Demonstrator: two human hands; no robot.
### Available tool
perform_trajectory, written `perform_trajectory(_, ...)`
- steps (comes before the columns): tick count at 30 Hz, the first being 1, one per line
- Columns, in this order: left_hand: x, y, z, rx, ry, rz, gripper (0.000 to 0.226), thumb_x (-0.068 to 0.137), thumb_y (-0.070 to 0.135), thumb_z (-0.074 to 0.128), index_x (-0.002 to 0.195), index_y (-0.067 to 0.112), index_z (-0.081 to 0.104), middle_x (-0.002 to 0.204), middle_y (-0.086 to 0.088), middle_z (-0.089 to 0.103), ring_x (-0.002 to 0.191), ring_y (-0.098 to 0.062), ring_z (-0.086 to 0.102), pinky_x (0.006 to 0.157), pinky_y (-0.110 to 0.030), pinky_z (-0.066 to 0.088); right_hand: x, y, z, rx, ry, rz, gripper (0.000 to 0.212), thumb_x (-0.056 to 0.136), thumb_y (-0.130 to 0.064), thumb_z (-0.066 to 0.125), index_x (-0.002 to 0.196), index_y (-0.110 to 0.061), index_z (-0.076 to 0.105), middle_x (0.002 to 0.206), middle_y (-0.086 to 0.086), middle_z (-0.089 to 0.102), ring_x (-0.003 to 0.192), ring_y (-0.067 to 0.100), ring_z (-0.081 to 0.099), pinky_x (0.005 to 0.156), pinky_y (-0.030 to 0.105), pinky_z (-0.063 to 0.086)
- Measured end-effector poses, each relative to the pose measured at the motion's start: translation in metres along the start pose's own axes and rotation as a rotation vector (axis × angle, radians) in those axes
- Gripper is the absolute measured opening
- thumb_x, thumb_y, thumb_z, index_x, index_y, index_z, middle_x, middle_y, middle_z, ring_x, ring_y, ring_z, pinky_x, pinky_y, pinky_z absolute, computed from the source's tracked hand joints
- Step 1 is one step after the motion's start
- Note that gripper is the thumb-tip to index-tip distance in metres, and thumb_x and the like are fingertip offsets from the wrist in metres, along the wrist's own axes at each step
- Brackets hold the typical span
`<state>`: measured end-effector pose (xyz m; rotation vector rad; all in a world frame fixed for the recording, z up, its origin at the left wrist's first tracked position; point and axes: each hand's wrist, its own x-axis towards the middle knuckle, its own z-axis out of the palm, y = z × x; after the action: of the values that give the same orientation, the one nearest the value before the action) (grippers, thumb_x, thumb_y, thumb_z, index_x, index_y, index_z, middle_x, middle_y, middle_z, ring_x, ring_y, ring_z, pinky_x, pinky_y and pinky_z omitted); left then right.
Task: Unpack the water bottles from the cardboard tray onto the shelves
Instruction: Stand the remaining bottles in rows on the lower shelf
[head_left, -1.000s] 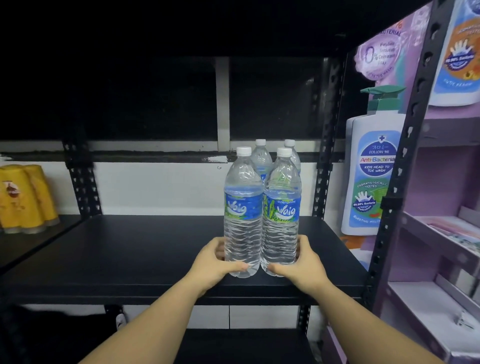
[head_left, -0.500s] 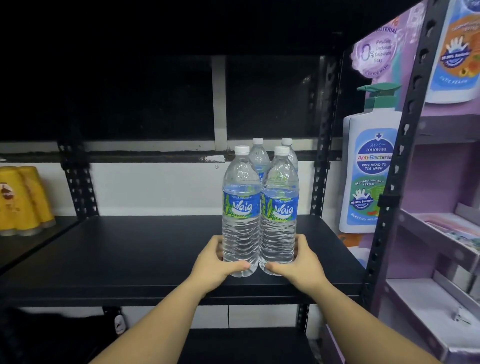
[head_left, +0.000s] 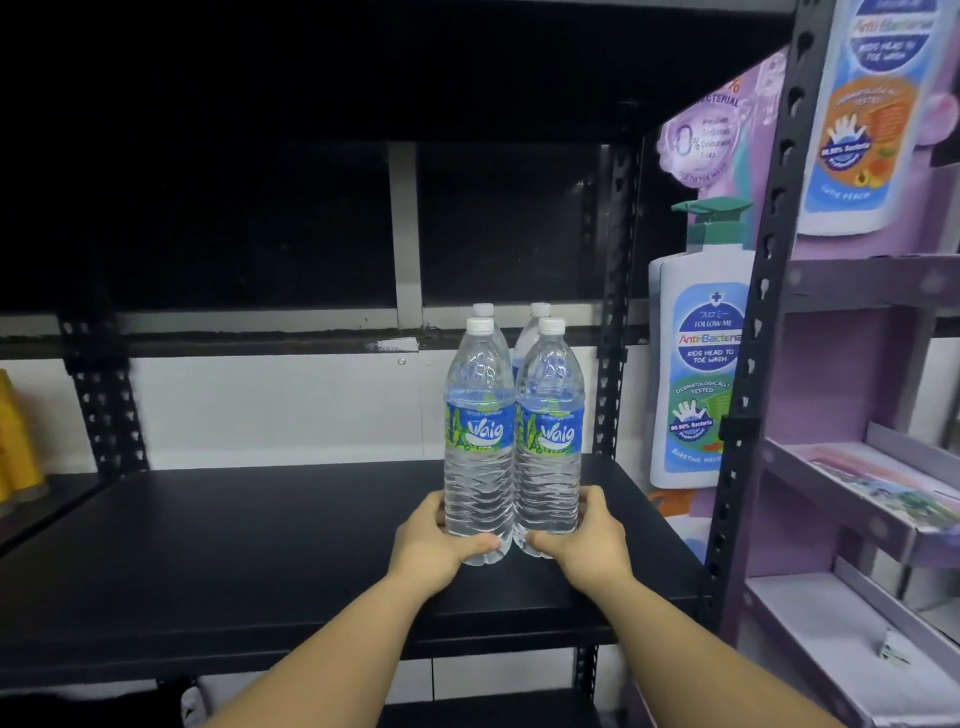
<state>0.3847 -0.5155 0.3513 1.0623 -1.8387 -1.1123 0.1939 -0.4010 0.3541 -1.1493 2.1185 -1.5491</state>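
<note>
4 water bottles (head_left: 511, 447) stand upright in a tight 2-by-2 block on the black shelf (head_left: 260, 545), toward its right end. The left hand (head_left: 434, 540) wraps the base of the front-left bottle (head_left: 479, 457), its fingers curled round the far side and the thumb lying across the front near the bottom. The right hand (head_left: 587, 540) mirrors it on the front-right bottle (head_left: 549, 452), thumb in front, fingers round the outer side. Behind the fingers, the 2 rear bottles show only as white caps and shoulders.

Over the last second the block has slid a little deeper onto the shelf, away from the front lip, and the front pair now hides more of the rear pair. Both hands have kept the same grip low on the bases throughout. Whether the bases rest flat or hover just above the shelf cannot be told, though they look seated.

That suggests this group is about placed, and letting go is probably what remains. The cardboard tray is out of view, so how many bottles remain is unknown. Right of the fingers, past the shelf post (head_left: 608, 312), stands a large printed wash-bottle display (head_left: 698, 364).
</note>
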Motion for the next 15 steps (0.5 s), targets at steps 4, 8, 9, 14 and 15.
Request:
perform_trajectory(4, 0.018, 0.002, 0.011, 0.047, 0.016, -0.013, 0.081, 0.048, 0.048, 0.098, 0.117, 0.032, 0.058, 0.109, 0.015, 0.072, 0.096, -0.003, 0.072, 0.086, -0.029, 0.059, 0.02, 0.005, -0.004, -0.029, -0.03, 0.027, 0.07, 0.066, -0.027, 0.096, 0.122, -0.027, 0.054, 0.106, -0.014, 0.071, 0.093, 0.003, 0.069, 0.077, 0.022, 0.052)
perform_trajectory(8, 0.037, 0.0, 0.017, 0.066, 0.015, 0.018, 0.076, 0.048, 0.052, 0.097, 0.111, 0.033, 0.059, 0.107, 0.014, 0.074, 0.092, -0.001, 0.073, 0.086, -0.029, 0.06, 0.039, 0.013, -0.002, -0.035, -0.042, 0.022, 0.073, 0.07, -0.029, 0.094, 0.132, -0.029, 0.054, 0.107, -0.017, 0.071, 0.096, 0.002, 0.068, 0.081, 0.025, 0.052)
perform_trajectory(9, 0.041, -0.001, 0.018, 0.066, 0.012, 0.024, 0.076, 0.048, 0.053, 0.097, 0.111, 0.034, 0.059, 0.107, 0.013, 0.075, 0.09, 0.0, 0.074, 0.086, -0.03, 0.06, 0.043, 0.015, -0.001, -0.038, -0.044, 0.017, 0.074, 0.071, -0.03, 0.093, 0.134, -0.03, 0.053, 0.107, -0.018, 0.07, 0.096, 0.001, 0.067, 0.082, 0.025, 0.051)
perform_trajectory(14, 0.056, -0.006, 0.026, 0.059, 0.027, 0.038, 0.074, 0.053, 0.057, 0.096, 0.117, 0.038, 0.063, 0.107, 0.017, 0.076, 0.088, 0.004, 0.073, 0.088, -0.03, 0.06, 0.061, 0.022, 0.004, -0.096, -0.057, 0.007, 0.083, 0.068, -0.055, 0.081, 0.141, -0.048, 0.041, 0.108, -0.021, 0.072, 0.105, 0.011, 0.068, 0.097, 0.038, 0.053)
perform_trajectory(15, 0.058, -0.008, 0.028, 0.06, 0.04, 0.04, 0.074, 0.054, 0.058, 0.094, 0.118, 0.039, 0.064, 0.106, 0.018, 0.076, 0.088, 0.005, 0.073, 0.087, -0.029, 0.059, 0.063, 0.023, 0.005, -0.128, -0.062, 0.003, 0.084, 0.066, -0.062, 0.075, 0.14, -0.053, 0.037, 0.11, -0.022, 0.072, 0.108, 0.013, 0.067, 0.1, 0.042, 0.052)
